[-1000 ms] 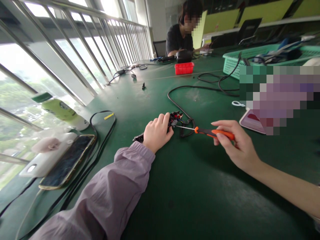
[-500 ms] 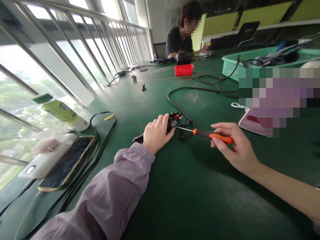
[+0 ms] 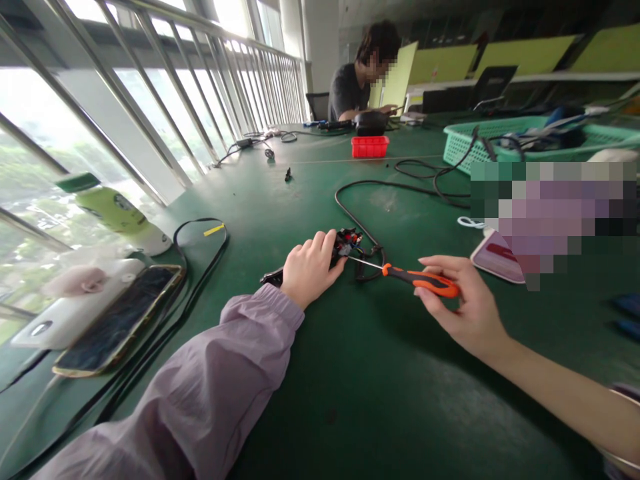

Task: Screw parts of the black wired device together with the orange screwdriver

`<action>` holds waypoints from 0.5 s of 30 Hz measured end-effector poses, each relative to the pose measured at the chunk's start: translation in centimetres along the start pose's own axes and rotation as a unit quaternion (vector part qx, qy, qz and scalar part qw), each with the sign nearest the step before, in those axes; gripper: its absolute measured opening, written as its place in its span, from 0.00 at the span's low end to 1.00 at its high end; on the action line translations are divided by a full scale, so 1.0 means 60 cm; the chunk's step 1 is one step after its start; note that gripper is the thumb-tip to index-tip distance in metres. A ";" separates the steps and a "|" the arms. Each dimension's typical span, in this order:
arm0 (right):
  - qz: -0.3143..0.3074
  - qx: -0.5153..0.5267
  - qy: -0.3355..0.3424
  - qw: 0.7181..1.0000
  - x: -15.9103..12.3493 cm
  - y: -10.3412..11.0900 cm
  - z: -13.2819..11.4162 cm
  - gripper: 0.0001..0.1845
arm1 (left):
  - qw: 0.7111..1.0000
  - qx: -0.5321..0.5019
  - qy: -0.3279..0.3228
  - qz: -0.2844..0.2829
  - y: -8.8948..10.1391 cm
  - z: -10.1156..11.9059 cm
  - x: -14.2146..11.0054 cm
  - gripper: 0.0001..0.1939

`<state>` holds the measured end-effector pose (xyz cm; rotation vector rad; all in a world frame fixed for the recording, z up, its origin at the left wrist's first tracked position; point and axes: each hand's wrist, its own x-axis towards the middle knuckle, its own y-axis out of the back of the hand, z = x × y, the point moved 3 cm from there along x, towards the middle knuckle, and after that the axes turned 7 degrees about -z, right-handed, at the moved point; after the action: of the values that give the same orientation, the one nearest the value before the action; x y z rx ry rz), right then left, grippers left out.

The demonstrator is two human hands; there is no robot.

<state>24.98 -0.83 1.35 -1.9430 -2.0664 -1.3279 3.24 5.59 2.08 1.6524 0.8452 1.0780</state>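
Note:
My left hand (image 3: 311,268) is closed over a black device with exposed coloured wires (image 3: 349,241), pressing it to the green table. Part of the device sticks out behind the wrist; its exact kind is hidden by my fingers. In my right hand (image 3: 463,300) is an orange and black screwdriver (image 3: 425,280), gripped by the handle with thumb and fingers. Its thin metal shaft points left, and the tip meets the device beside my left thumb; what it touches there is too small to tell. A black cable (image 3: 353,212) runs from the device toward the back right.
Phones (image 3: 123,320), a bottle (image 3: 117,213) and black cords (image 3: 200,287) lie at the left by the railing (image 3: 200,73). A red basket (image 3: 370,147) and green basket (image 3: 457,143) stand farther back. Another person (image 3: 350,87) sits across the table (image 3: 350,400).
The view has shifted slightly. Both hands keep their holds, and the screwdriver tip stays at the device. The person across the table has leaned farther forward.

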 end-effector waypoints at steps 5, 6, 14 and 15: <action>-0.005 -0.032 0.034 0.999 -0.001 -0.001 -0.004 0.15 | 1.000 0.002 -0.004 0.005 0.000 -0.001 0.000 0.24; -0.033 -0.027 0.026 0.999 0.000 -0.003 -0.004 0.13 | 1.000 0.000 -0.004 0.004 -0.001 -0.001 0.000 0.24; -0.110 0.009 -0.033 0.993 0.002 -0.005 -0.002 0.15 | 1.000 -0.005 -0.004 0.002 -0.002 -0.003 0.001 0.23; -0.101 0.001 -0.030 0.994 0.002 -0.006 -0.002 0.14 | 1.000 -0.005 -0.005 0.002 -0.002 -0.003 0.001 0.23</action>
<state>24.60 -0.77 1.31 -1.8367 -2.3462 -1.3149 3.06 5.73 2.01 1.6501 0.8292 1.0748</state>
